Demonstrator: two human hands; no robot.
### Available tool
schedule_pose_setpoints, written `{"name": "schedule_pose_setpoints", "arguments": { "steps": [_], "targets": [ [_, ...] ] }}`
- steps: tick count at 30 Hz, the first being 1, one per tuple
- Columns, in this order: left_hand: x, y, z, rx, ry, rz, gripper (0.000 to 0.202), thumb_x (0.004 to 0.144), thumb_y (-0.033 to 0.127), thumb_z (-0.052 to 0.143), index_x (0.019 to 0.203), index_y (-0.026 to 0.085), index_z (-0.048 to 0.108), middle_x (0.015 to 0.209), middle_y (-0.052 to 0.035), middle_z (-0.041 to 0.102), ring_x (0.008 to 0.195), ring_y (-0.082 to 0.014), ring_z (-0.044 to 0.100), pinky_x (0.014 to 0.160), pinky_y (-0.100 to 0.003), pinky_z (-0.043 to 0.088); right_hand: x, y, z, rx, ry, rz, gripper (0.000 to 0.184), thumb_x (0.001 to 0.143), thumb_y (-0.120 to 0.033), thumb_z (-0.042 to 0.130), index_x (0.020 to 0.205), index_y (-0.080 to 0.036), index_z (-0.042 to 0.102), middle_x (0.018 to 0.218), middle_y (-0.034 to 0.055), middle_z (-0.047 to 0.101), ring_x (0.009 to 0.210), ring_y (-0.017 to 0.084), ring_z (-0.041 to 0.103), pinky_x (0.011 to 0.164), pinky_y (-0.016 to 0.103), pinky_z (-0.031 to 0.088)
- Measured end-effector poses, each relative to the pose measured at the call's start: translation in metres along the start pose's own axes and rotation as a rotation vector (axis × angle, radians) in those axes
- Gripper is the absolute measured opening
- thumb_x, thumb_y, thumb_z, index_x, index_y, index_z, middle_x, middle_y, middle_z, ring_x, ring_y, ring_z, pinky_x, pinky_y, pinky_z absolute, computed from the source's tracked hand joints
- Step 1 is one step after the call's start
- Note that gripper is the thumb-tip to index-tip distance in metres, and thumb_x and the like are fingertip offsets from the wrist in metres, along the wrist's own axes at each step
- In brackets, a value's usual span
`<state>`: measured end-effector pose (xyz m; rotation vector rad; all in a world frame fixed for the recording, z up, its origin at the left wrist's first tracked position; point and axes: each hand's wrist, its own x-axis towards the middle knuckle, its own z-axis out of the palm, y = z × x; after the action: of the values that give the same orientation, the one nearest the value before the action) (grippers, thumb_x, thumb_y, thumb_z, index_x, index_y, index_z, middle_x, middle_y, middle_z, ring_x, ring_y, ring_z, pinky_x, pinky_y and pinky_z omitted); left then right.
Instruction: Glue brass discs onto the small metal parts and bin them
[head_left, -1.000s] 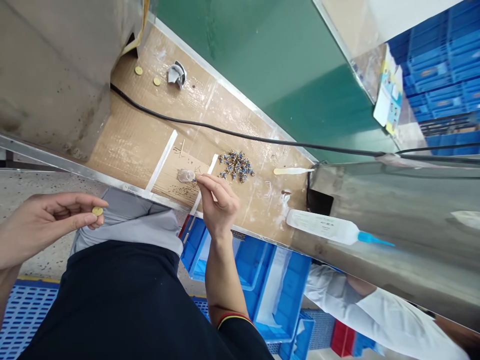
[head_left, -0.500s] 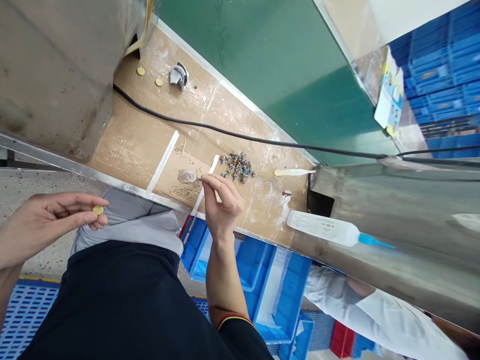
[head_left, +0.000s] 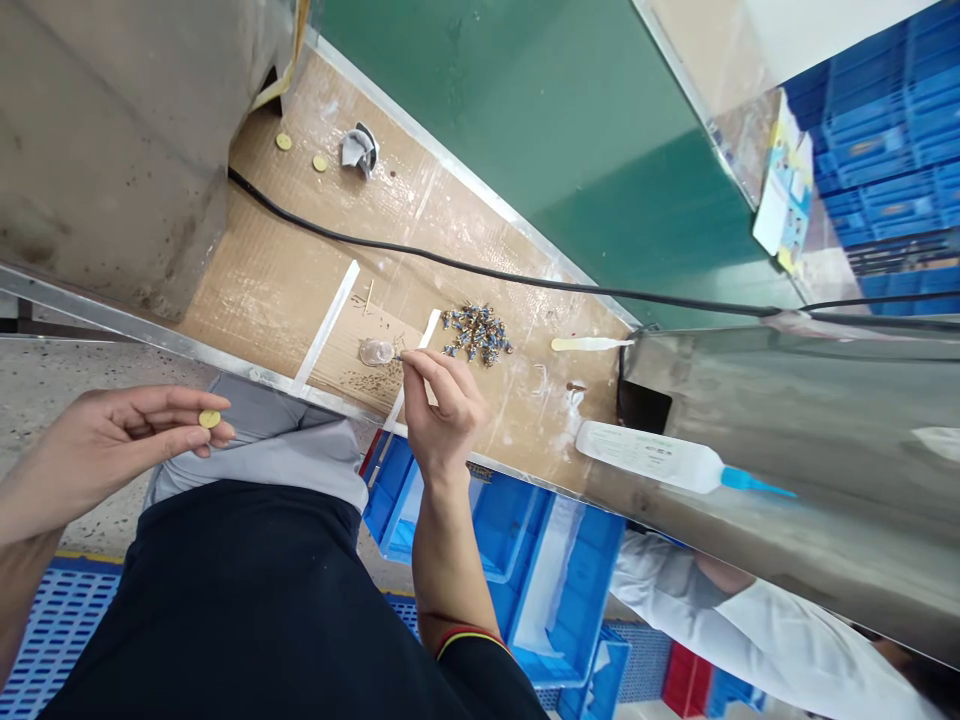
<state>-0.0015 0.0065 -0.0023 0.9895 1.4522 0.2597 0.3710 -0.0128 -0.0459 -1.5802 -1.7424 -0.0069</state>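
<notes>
Left hand (head_left: 142, 430) shifted rightward — yellow disc's (head_left: 209, 418) marking illegible.

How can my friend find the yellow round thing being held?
Start at the cardboard-covered bench, then look just past its near edge to the left hand. It pinches a small yellow disc. Two similar discs lie on the bench; only this one is held.

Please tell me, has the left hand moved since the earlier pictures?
Yes, slightly. The left hand, holding a yellow disc, has moved to the right in the picture, closer to the nearest white tape strip on the table.
</notes>
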Motion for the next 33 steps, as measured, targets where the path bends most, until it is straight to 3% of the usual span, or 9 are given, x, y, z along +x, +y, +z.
{"name": "schedule_pose_setpoints", "arguments": {
  "steps": [3, 6, 10, 14, 18, 26, 33],
  "targets": [
    [0.006, 0.006, 0.015, -0.034, -0.049, 0.063, 0.042, 0.094, 0.050, 0.092, 0.127, 0.025, 0.091, 0.107, -0.0056, 0.094, 0.098, -0.0263, 0.092, 0.098, -0.038, 0.077, 0.000, 0.004, -0.001, -0.018, 0.014, 0.024, 0.019, 0.114, -0.020, 0.074, 0.119, -0.029, 0.090, 0.111, 0.0064, 0.091, 0.102, 0.023, 0.088, 0.094, 0.039, 0.074],
    [0.012, 0.015, 0.042, -0.127, -0.059, 0.185, 0.036, 0.097, 0.046, 0.091, 0.126, 0.025, 0.092, 0.106, -0.0071, 0.094, 0.096, -0.0262, 0.093, 0.096, -0.037, 0.078, -0.002, 0.000, -0.005, -0.007, 0.094, 0.066, 0.016, 0.112, -0.021, 0.077, 0.117, -0.029, 0.090, 0.111, 0.0053, 0.091, 0.103, 0.024, 0.088, 0.096, 0.041, 0.074],
    [0.014, 0.028, 0.078, -0.159, -0.059, 0.381, 0.030, 0.105, 0.046, 0.088, 0.133, 0.036, 0.092, 0.119, -0.0004, 0.094, 0.112, -0.0224, 0.093, 0.106, -0.028, 0.074, -0.010, -0.027, -0.011, 0.187, 0.185, 0.149, 0.024, 0.108, -0.015, 0.082, 0.122, -0.033, 0.089, 0.110, 0.0021, 0.091, 0.106, 0.024, 0.089, 0.098, 0.044, 0.075],
    [0.011, 0.040, 0.098, -0.076, -0.048, 0.522, 0.025, 0.111, 0.043, 0.082, 0.135, 0.039, 0.091, 0.128, 0.0032, 0.093, 0.119, -0.0217, 0.091, 0.110, -0.030, 0.073, -0.022, -0.058, -0.009, 0.341, 0.120, 0.125, 0.032, 0.107, -0.012, 0.081, 0.128, -0.036, 0.086, 0.110, 0.0020, 0.091, 0.102, 0.025, 0.090, 0.092, 0.044, 0.078],
    [0.011, 0.046, 0.108, -0.051, -0.009, 0.575, 0.023, 0.110, 0.039, 0.084, 0.131, 0.038, 0.092, 0.130, 0.0034, 0.092, 0.117, -0.0231, 0.091, 0.108, -0.033, 0.075, -0.029, -0.068, -0.004, 0.403, 0.111, 0.121, 0.040, 0.106, -0.010, 0.081, 0.134, -0.038, 0.085, 0.114, 0.0013, 0.092, 0.103, 0.024, 0.091, 0.093, 0.043, 0.079],
    [0.010, 0.049, 0.114, -0.162, 0.063, 0.478, 0.014, 0.099, 0.036, 0.094, 0.108, 0.027, 0.088, 0.110, -0.0002, 0.094, 0.102, -0.0246, 0.094, 0.097, -0.033, 0.078, -0.030, -0.074, -0.005, 0.436, 0.098, 0.128, 0.037, 0.106, -0.009, 0.082, 0.131, -0.035, 0.085, 0.111, 0.0017, 0.092, 0.099, 0.024, 0.092, 0.088, 0.041, 0.080],
    [0.007, 0.047, 0.118, -0.121, 0.128, 0.521, 0.012, 0.099, 0.035, 0.093, 0.105, 0.028, 0.085, 0.104, 0.0012, 0.094, 0.101, -0.0261, 0.094, 0.092, -0.034, 0.080, -0.031, -0.080, -0.002, 0.434, 0.091, 0.090, 0.039, 0.105, -0.008, 0.082, 0.132, -0.036, 0.084, 0.109, 0.0007, 0.092, 0.095, 0.024, 0.092, 0.085, 0.042, 0.080]
  ]
}}
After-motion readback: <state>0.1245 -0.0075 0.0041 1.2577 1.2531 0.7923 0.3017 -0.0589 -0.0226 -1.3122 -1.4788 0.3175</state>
